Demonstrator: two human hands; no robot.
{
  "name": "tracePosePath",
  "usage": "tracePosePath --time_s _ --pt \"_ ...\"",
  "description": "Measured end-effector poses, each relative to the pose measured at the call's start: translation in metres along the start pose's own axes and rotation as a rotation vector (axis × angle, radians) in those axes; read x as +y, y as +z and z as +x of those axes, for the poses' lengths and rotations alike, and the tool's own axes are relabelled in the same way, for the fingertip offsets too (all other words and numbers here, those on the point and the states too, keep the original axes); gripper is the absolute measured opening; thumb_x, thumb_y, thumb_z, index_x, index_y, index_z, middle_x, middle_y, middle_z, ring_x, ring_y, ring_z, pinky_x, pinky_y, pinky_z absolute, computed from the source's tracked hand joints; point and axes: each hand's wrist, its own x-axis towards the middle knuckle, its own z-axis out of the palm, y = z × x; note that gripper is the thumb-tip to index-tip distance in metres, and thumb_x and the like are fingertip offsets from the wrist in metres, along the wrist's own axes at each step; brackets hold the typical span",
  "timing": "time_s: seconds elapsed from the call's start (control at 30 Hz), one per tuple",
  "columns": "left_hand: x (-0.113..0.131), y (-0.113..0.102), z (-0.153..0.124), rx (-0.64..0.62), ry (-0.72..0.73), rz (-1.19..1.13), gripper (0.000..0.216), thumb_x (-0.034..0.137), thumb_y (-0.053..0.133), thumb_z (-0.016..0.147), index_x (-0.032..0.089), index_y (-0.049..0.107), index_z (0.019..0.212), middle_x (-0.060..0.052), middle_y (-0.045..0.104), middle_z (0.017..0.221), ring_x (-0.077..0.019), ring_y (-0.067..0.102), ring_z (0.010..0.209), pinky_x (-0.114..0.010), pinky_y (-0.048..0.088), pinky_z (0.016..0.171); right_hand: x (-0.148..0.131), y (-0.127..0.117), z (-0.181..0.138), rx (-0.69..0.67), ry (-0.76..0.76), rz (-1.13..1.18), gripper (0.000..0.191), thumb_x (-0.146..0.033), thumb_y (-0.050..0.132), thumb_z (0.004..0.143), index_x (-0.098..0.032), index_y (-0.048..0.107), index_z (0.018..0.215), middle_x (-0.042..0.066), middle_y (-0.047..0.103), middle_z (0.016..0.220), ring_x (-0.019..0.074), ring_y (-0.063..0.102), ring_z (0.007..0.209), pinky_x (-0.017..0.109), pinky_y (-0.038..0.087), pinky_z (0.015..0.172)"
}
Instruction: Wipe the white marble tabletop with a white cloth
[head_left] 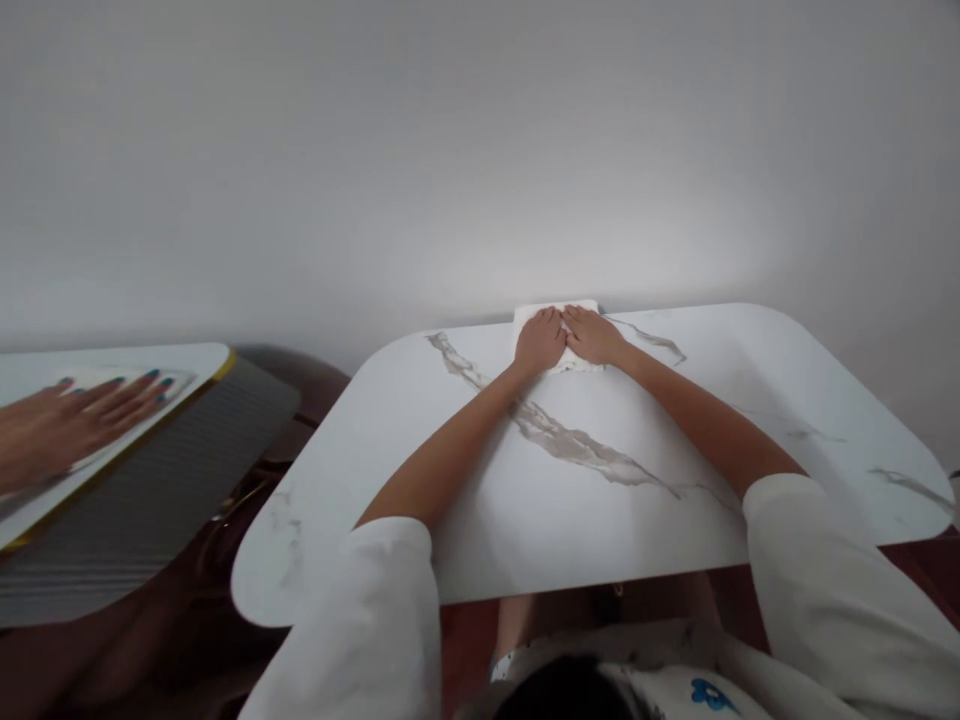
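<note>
Both my arms stretch forward over a white marble-patterned table (480,500). Near its far edge, against the wall, lies a folded white cloth (576,362). My left hand (541,341) rests flat on the left part of this cloth, fingers pointing away from me. Beside it, my right hand (592,334) lies flat on the right part, with the fingertips of both hands almost meeting. The palms and the cloth beneath them are hidden.
A plain grey-white wall (480,150) rises directly behind the table. To the left stands another white table (187,358) with a gold edge and ribbed grey side. Another person's hand (82,425) with blue-green nails lies on a white cloth there.
</note>
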Motion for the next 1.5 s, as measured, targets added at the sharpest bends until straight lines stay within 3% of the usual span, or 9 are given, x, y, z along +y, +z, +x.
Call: tracePosePath --time_s 0.13,0.27,0.47,0.77,1.0,1.13,1.27,1.4,1.5 --pt "0.006 0.009 0.028 -0.024 -0.031 -0.050 0.041 0.018 0.029 0.089 0.005 0.049 0.123 -0.019 0.052 0.130 -0.0235 0.042 0.128 -0.040 0.028 0.109 0.029 0.005 0.004 0.012 0.036 -0.008 0.057 -0.024 0.028 0.087 0.003 0.036 0.136 0.020 0.038 0.143 0.0260 0.034 0.132 0.039 0.025 0.109" --pt "0.028 0.015 0.046 -0.051 -0.014 -0.089 0.040 0.017 0.030 0.090 0.005 0.050 0.123 -0.018 0.052 0.129 -0.0243 0.043 0.127 -0.040 0.029 0.108 0.054 0.006 -0.013 -0.002 0.106 0.006 0.058 -0.030 0.024 0.090 0.002 0.034 0.137 0.021 0.034 0.145 0.0281 0.030 0.134 0.045 0.023 0.109" --pt "0.066 0.009 0.039 -0.062 0.041 -0.142 0.046 0.017 0.030 0.089 0.002 0.044 0.130 -0.019 0.043 0.138 -0.0244 0.036 0.131 -0.039 0.024 0.111 0.050 -0.005 -0.060 0.041 0.195 0.011 0.061 -0.037 0.019 0.093 0.001 0.031 0.139 0.020 0.031 0.147 0.0324 0.026 0.136 0.051 0.021 0.109" --pt "0.111 -0.035 -0.038 -0.122 0.126 -0.125 0.048 0.022 0.031 0.090 0.001 0.039 0.133 -0.019 0.040 0.141 -0.0236 0.034 0.132 -0.038 0.023 0.112 -0.027 -0.044 -0.139 -0.010 0.215 -0.062 0.056 -0.022 0.031 0.089 0.007 0.034 0.136 0.024 0.034 0.144 0.0331 0.030 0.133 0.046 0.025 0.109" --pt "0.150 -0.078 -0.131 -0.143 0.001 -0.190 0.051 0.027 0.032 0.089 0.005 0.038 0.135 -0.016 0.038 0.143 -0.0253 0.031 0.134 -0.041 0.024 0.113 -0.098 -0.063 -0.205 0.038 0.133 -0.003 0.055 -0.024 0.031 0.089 0.003 0.034 0.137 0.021 0.034 0.145 0.0303 0.028 0.135 0.046 0.025 0.111" --pt "0.180 -0.090 -0.171 -0.194 -0.074 -0.293 0.057 0.031 0.037 0.086 0.012 0.031 0.140 -0.012 0.032 0.147 -0.0263 0.024 0.138 -0.044 0.023 0.114 -0.114 -0.077 -0.247 0.017 0.054 0.051 0.057 -0.026 0.030 0.090 -0.005 0.026 0.143 0.017 0.031 0.147 0.0271 0.023 0.138 0.049 0.026 0.110" --pt "0.213 -0.082 -0.168 -0.265 -0.127 -0.385 0.064 0.032 0.042 0.083 0.016 0.025 0.143 -0.008 0.026 0.150 -0.0264 0.018 0.140 -0.044 0.025 0.115 -0.089 -0.093 -0.276 -0.040 -0.054 0.029 0.058 -0.027 0.030 0.091 -0.008 0.022 0.145 0.015 0.029 0.149 0.0244 0.022 0.138 0.047 0.027 0.111" --pt "0.240 -0.067 -0.125 -0.269 -0.171 -0.427 0.060 0.028 0.037 0.084 0.011 0.028 0.141 -0.011 0.027 0.149 -0.0274 0.021 0.139 -0.048 0.026 0.113 -0.039 -0.095 -0.281 -0.056 -0.052 0.011 0.058 -0.028 0.030 0.092 -0.014 0.019 0.147 0.010 0.025 0.150 0.0225 0.021 0.138 0.044 0.027 0.111" --pt "0.245 -0.057 -0.085 -0.241 -0.207 -0.415 0.055 0.023 0.037 0.085 0.005 0.035 0.136 -0.014 0.032 0.147 -0.0278 0.026 0.137 -0.044 0.025 0.114 0.001 -0.087 -0.268 -0.053 -0.021 0.017 0.058 -0.029 0.028 0.092 -0.016 0.017 0.147 0.008 0.024 0.151 0.0218 0.020 0.138 0.045 0.026 0.112"
